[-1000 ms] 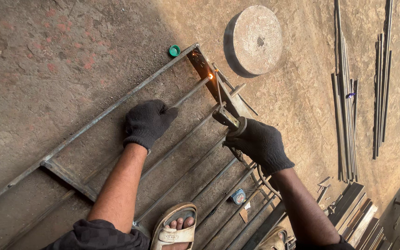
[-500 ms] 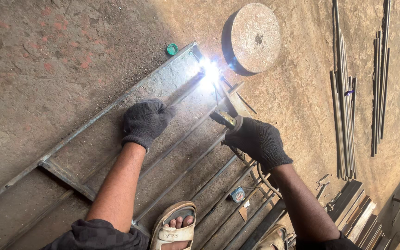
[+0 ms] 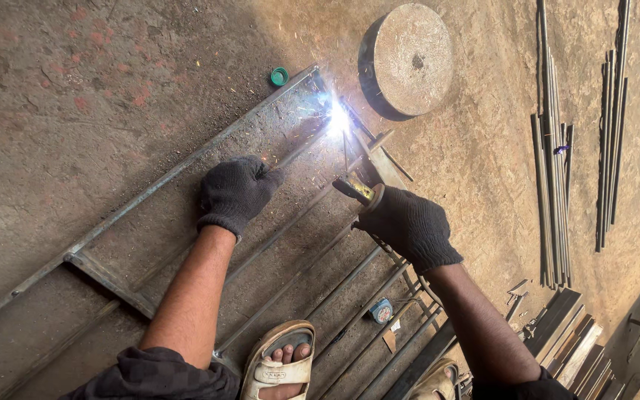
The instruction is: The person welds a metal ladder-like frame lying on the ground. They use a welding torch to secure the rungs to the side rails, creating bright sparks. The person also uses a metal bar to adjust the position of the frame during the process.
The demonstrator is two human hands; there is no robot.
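The gloved fingers of the right hand (image 3: 409, 222) are curled tight around the welding electrode holder (image 3: 361, 192), whose thin rod runs up toward a bright white arc (image 3: 338, 118) at the far corner of the metal frame (image 3: 187, 159). Sparks scatter over the bars around it. The left hand (image 3: 235, 191), also in a dark knit glove, lies palm down with its fingers bent over one thin bar (image 3: 290, 154) of the frame, pressing on it — whether they wrap fully around it cannot be told.

Just beyond the arc a thick round stone disc (image 3: 409, 59) lies on the dirt floor, and a small green cap (image 3: 280, 75) sits just outside the frame's long rail. Well to the right, long steel rods (image 3: 553, 163) lie in loose bundles. Near the right forearm a small blue object (image 3: 381, 311) rests among the bars. No containers show.

Both forearms reach forward from the bottom edge, elbows low — a sandalled foot (image 3: 279, 363) stands on the frame between them.
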